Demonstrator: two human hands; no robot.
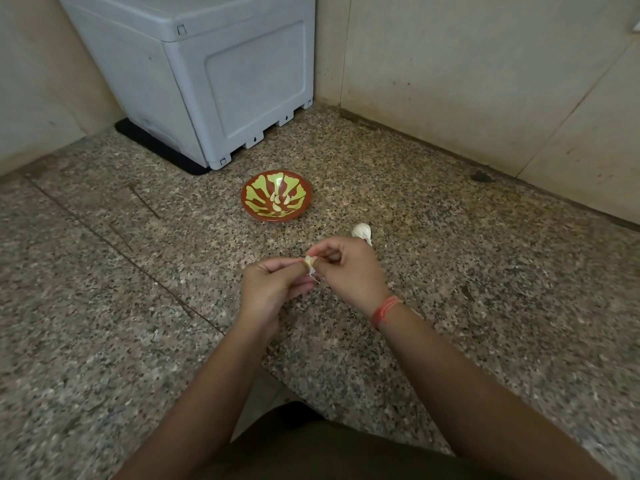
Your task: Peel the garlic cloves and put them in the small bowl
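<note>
The peeling step is in hand: the left hand [273, 289] and the right hand [349, 271] meet above the speckled granite floor [138, 341]. The fingers [294, 268] of both are curled in and pinch one small pale garlic clove [310, 262] between them, with a wisp of white papery skin [313, 277] hanging under it. Beyond the hands sits the small round red-brown bowl with a yellow-green pattern [256, 188], which holds several peeled cloves [278, 204]. A white garlic bulb [362, 231] lies on the floor just behind the right hand. Next, I judge, the loose skin must be stripped clear and the bare clove carried forward and dropped in the bowl. The bulb probably has more cloves to give.
</note>
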